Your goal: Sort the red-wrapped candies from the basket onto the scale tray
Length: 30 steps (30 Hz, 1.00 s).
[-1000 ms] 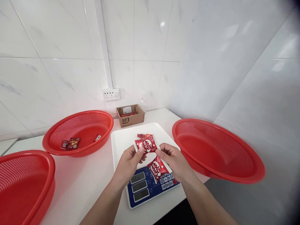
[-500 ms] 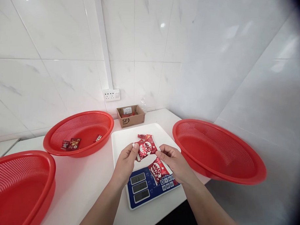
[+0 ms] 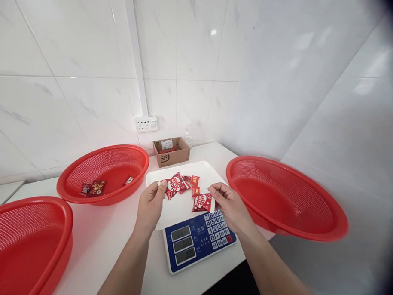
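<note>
My left hand [image 3: 152, 203] pinches one end of a red packet [image 3: 175, 185] printed with a white heart and a red double-happiness sign. My right hand [image 3: 229, 203] is closed on the white edge of a similar red packet [image 3: 203, 202], at the front of the scale tray. Between the two hands, a few smaller red wrapped pieces [image 3: 194, 180] lie on the white tray [image 3: 179, 213]. Part of another red wrapper shows behind the left packet. Below the tray is the scale's blue panel [image 3: 199, 237], with three displays and a keypad.
A red mesh basket [image 3: 315, 229] stands to the right. On the left are a basket [image 3: 142, 177] with several small packets in it and a nearer basket [image 3: 68, 221]. An open cardboard box [image 3: 174, 158] sits at the back, below a wall socket [image 3: 146, 124].
My hands have moved apart. The left packet went left and up, while the right one moved back off the keypad to the tray's front. More small red pieces now show between them.
</note>
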Motion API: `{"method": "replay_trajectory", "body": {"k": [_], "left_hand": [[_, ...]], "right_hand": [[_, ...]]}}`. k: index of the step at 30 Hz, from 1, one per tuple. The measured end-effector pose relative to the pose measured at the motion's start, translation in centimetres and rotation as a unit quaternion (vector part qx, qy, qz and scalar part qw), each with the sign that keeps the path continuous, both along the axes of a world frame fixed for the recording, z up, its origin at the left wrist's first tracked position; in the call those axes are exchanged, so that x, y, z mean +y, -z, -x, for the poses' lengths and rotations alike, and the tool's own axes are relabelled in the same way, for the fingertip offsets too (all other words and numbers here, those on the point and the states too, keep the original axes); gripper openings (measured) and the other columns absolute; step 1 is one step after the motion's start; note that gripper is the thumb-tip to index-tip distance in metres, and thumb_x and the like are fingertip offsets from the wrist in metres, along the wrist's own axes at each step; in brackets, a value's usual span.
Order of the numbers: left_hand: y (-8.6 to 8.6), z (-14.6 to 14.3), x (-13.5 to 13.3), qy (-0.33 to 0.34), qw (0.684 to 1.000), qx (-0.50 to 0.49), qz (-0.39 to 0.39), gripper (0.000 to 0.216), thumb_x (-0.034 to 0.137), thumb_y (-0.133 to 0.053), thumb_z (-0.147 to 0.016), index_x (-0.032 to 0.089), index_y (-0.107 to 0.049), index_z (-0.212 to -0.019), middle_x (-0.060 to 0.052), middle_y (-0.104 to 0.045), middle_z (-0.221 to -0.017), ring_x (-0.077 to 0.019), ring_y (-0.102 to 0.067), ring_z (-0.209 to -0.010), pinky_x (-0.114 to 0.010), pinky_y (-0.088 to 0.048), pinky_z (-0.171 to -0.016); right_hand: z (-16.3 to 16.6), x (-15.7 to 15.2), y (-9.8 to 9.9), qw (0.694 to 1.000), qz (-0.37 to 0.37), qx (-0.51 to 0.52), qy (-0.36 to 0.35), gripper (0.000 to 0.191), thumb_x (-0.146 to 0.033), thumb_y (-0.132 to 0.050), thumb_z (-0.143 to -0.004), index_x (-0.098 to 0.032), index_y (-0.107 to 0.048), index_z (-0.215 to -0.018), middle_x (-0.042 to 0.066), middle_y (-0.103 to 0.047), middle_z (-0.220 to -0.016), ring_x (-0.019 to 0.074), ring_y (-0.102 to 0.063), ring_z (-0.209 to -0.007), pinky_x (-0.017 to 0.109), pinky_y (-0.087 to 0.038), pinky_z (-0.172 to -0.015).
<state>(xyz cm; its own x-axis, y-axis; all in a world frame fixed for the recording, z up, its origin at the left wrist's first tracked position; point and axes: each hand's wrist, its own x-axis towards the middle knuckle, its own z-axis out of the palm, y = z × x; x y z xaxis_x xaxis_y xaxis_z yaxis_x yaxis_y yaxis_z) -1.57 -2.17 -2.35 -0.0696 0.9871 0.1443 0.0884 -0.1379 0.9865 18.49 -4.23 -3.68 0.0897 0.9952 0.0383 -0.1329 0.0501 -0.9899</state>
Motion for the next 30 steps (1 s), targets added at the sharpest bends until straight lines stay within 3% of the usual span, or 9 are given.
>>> {"method": "replay_trajectory", "body": {"k": [3, 5, 9, 12, 16, 18, 23, 26, 30], "left_hand": [[0.2, 0.5, 0.6, -0.018, 0.989, 0.147, -0.011, 0.039, 0.05, -0.051, -0.078, 0.02, -0.042, -0.055, 0.005, -0.047, -0.052, -0.0115, -0.041, -0.051, -0.023, -0.028, -0.05], [0.4, 0.7, 1.0, -0.03, 0.96, 0.276, -0.026, 0.035, 0.045, -0.05, -0.079, 0.02, -0.044, -0.056, 0.003, -0.052, -0.057, -0.0141, -0.046, -0.056, -0.024, -0.03, -0.053], [1.1, 1.0, 1.4, -0.076, 0.896, 0.429, -0.089, 0.018, 0.036, -0.053, -0.079, 0.022, -0.057, -0.088, -0.006, -0.063, -0.093, -0.0249, -0.056, -0.088, -0.034, -0.04, -0.074], [1.4, 0.7, 1.2, -0.032, 0.886, 0.435, -0.158, 0.026, 0.033, -0.051, -0.082, 0.021, -0.056, -0.105, -0.009, -0.059, -0.112, -0.0271, -0.049, -0.109, -0.041, -0.036, -0.092], [1.6, -0.3, 0.2, 0.142, 0.877, 0.422, -0.179, 0.037, 0.041, -0.049, -0.084, 0.027, -0.053, -0.118, -0.006, -0.049, -0.132, -0.0286, -0.031, -0.13, -0.046, -0.031, -0.102], [1.7, -0.8, -0.2, 0.187, 0.864, 0.438, -0.166, 0.037, 0.043, -0.05, -0.084, 0.03, -0.053, -0.119, -0.005, -0.046, -0.136, -0.0306, -0.026, -0.133, -0.052, -0.026, -0.105], [2.0, -1.0, -0.2, 0.154, 0.846, 0.493, -0.133, 0.031, 0.037, -0.049, -0.085, 0.028, -0.057, -0.114, -0.005, -0.051, -0.132, -0.0317, -0.03, -0.131, -0.056, -0.02, -0.105], [2.0, -0.8, 0.0, 0.113, 0.842, 0.514, -0.119, 0.034, 0.036, -0.049, -0.085, 0.026, -0.056, -0.117, -0.007, -0.053, -0.13, -0.0319, -0.033, -0.129, -0.055, -0.022, -0.105], [2.0, -0.6, 0.1, 0.108, 0.837, 0.525, -0.113, 0.036, 0.038, -0.047, -0.086, 0.027, -0.055, -0.12, -0.006, -0.053, -0.13, -0.0322, -0.033, -0.129, -0.056, -0.022, -0.104]], "right_hand": [[0.1, 0.3, 0.4, 0.999, 0.007, -0.034, -0.014, 0.031, -0.05, -0.063, -0.071, -0.021, -0.056, -0.079, -0.002, -0.055, -0.068, 0.0114, -0.049, -0.056, 0.025, -0.041, -0.052], [0.2, 0.3, 0.5, 0.994, 0.013, -0.102, -0.031, 0.031, -0.05, -0.062, -0.071, -0.022, -0.057, -0.082, -0.002, -0.056, -0.068, 0.0133, -0.051, -0.06, 0.027, -0.042, -0.055], [0.1, 0.2, 0.5, 0.974, -0.014, -0.224, -0.034, 0.025, -0.044, -0.059, -0.074, -0.022, -0.061, -0.087, 0.0, -0.059, -0.076, 0.016, -0.055, -0.071, 0.03, -0.044, -0.065], [0.2, 0.1, 0.4, 0.963, -0.022, -0.265, -0.031, 0.021, -0.039, -0.057, -0.076, -0.024, -0.061, -0.091, 0.001, -0.063, -0.084, 0.0166, -0.056, -0.073, 0.031, -0.044, -0.066], [0.8, 0.2, 0.4, 0.945, -0.046, -0.322, -0.04, 0.02, -0.032, -0.054, -0.079, -0.025, -0.06, -0.096, 0.001, -0.064, -0.093, 0.0164, -0.057, -0.073, 0.032, -0.045, -0.068], [1.0, 0.3, 0.5, 0.923, -0.074, -0.374, -0.042, 0.02, -0.027, -0.052, -0.08, -0.025, -0.061, -0.097, 0.003, -0.063, -0.098, 0.0181, -0.058, -0.079, 0.035, -0.045, -0.074], [0.6, 1.3, 1.1, 0.861, -0.164, -0.48, -0.037, 0.027, -0.02, -0.045, -0.084, -0.023, -0.064, -0.104, 0.007, -0.061, -0.115, 0.0247, -0.049, -0.11, 0.042, -0.04, -0.092], [0.4, 1.9, 1.4, 0.832, -0.189, -0.517, -0.076, 0.031, -0.017, -0.045, -0.085, -0.023, -0.064, -0.108, 0.007, -0.06, -0.12, 0.0255, -0.047, -0.114, 0.043, -0.038, -0.097], [0.2, 2.5, 1.4, 0.807, -0.169, -0.56, -0.079, 0.03, -0.017, -0.045, -0.085, -0.023, -0.067, -0.105, 0.007, -0.062, -0.115, 0.0252, -0.051, -0.109, 0.041, -0.04, -0.093]]}}
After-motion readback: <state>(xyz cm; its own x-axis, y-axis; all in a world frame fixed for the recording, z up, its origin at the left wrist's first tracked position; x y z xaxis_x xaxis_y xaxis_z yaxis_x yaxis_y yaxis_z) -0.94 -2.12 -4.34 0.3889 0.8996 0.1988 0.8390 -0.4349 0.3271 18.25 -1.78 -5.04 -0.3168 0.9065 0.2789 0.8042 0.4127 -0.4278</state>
